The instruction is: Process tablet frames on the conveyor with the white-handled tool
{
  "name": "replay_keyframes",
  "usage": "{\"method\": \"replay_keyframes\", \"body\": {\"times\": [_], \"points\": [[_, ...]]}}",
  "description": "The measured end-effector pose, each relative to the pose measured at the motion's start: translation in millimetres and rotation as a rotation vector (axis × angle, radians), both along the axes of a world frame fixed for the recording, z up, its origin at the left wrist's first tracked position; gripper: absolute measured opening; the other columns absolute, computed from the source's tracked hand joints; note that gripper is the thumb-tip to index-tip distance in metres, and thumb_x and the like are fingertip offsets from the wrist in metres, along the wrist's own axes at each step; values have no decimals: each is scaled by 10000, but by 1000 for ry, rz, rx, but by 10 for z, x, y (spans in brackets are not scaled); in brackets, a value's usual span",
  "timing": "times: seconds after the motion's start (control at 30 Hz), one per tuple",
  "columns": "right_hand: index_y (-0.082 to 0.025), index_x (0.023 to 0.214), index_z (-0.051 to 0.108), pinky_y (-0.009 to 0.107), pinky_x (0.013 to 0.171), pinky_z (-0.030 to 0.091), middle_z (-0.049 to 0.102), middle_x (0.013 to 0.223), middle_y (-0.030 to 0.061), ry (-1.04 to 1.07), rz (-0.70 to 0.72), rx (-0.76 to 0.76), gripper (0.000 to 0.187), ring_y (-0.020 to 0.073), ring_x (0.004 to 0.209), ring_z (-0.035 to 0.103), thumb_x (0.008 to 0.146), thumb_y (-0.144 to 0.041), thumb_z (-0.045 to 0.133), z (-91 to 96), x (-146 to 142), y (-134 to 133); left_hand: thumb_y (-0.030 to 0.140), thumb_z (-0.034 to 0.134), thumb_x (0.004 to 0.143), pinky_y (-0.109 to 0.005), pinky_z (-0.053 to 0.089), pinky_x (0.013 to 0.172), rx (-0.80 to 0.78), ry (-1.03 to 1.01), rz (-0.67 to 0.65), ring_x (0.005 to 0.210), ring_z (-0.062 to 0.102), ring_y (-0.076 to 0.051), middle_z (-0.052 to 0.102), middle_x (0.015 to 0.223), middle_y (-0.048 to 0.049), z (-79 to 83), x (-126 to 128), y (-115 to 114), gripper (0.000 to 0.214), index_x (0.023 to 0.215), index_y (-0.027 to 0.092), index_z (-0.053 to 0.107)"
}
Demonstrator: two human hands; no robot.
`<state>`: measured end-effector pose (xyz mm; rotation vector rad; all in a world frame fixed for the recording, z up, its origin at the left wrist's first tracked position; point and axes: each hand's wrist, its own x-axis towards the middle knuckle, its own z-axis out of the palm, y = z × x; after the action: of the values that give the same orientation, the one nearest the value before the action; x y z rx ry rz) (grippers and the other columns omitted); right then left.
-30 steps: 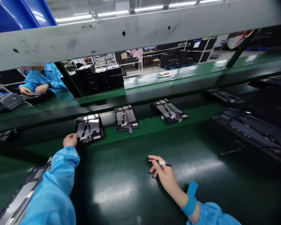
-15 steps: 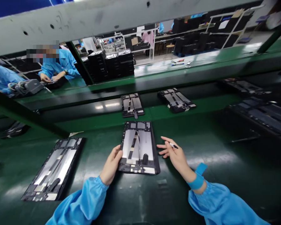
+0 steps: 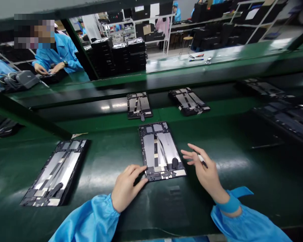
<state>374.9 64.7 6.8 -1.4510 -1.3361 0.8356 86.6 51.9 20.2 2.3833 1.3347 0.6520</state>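
An opened tablet [image 3: 161, 151] lies on the green work surface before me, its silver battery panels, dark flex strip and thin curved cable facing up. My left hand [image 3: 127, 186] has its index finger at the lower left edge and its thumb at the bottom corner, gripping that corner. Right of the tablet, apart from it, hovers my right hand [image 3: 204, 166]. A slim white and black pen-like tool [image 3: 201, 158] is tucked in it, while the other fingers stretch toward the tablet. A blue wrist strap [image 3: 229, 201] circles my right wrist.
Another opened tablet [image 3: 55, 173] lies at left. Two more, one opened tablet [image 3: 139, 106] and a second opened tablet [image 3: 189, 101], lie farther back. Dark devices [image 3: 285, 117] sit at right. A green post [image 3: 32, 116] slants at left. Behind the ledge, a co-worker [image 3: 57, 55] handles something near stacked black trays [image 3: 128, 55].
The tablet has turned slightly and shifted right. My left hand has moved from its left side to its lower left corner. My right hand has moved right, still with the pen-like tool.
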Motion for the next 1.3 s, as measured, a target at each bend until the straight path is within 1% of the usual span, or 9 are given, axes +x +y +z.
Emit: {"method": "replay_keyframes", "body": {"times": [0.1,0.17,0.23,0.33,0.43,0.57,0.77,1.03,1.3], "points": [[-219,1307,534,378,829,565,760,992,75,-178,254,111,347,231,934,711,982,-251,417,109,-228,-111,315,471,999,-269,505,680,164,82,-70,808,603,-165,646,925,-44,-6,69,3,233,1124,213,639],[-227,1264,578,363,817,559,754,955,65,-256,415,170,344,231,918,705,964,-186,416,152,-414,-145,278,446,1010,-264,475,628,247,128,-92,734,577,-154,649,865,-35,-8,116,1,225,1036,202,657],[-233,1187,632,359,762,555,739,930,68,-326,491,202,314,237,870,691,948,-154,444,163,-573,-144,256,439,1013,-267,463,614,273,124,-99,714,565,-152,652,845,-30,0,155,2,224,996,195,654],[-243,1062,678,343,687,530,710,835,49,-388,508,215,257,227,766,659,910,-109,519,141,-701,-119,255,440,1013,-263,485,658,210,19,-89,767,588,-151,651,869,-35,23,187,2,214,983,192,643],[-241,1017,672,322,682,516,707,812,29,-317,490,208,246,210,753,658,886,-77,543,116,-722,-116,285,458,1005,-271,507,709,94,-83,-74,823,610,-158,646,896,-41,37,192,-5,192,988,199,629],[-240,1010,658,323,701,513,728,842,24,-261,476,191,236,211,778,677,881,-78,544,109,-713,-132,360,526,972,-287,513,705,17,-118,-46,844,617,-180,647,915,-46,21,192,-25,197,1058,200,603],[-252,993,655,339,729,513,752,850,14,-265,500,171,207,219,809,692,879,-104,567,130,-705,-118,307,494,988,-275,492,680,20,-154,-40,787,596,-163,639,838,-34,-7,203,-20,194,925,206,648],[-252,1017,625,352,778,510,755,848,6,-191,485,73,159,227,860,693,886,-179,572,223,-686,-120,340,557,956,-277,491,684,-178,-314,-62,749,591,-158,632,788,-28,-27,177,15,205,883,222,707],[-243,1036,621,379,803,512,751,870,20,-216,505,111,213,243,901,679,866,-120,590,161,-697,-129,333,539,966,-280,459,672,-102,-197,-59,775,555,-169,593,795,-28,-38,177,-15,206,882,215,685]]}}
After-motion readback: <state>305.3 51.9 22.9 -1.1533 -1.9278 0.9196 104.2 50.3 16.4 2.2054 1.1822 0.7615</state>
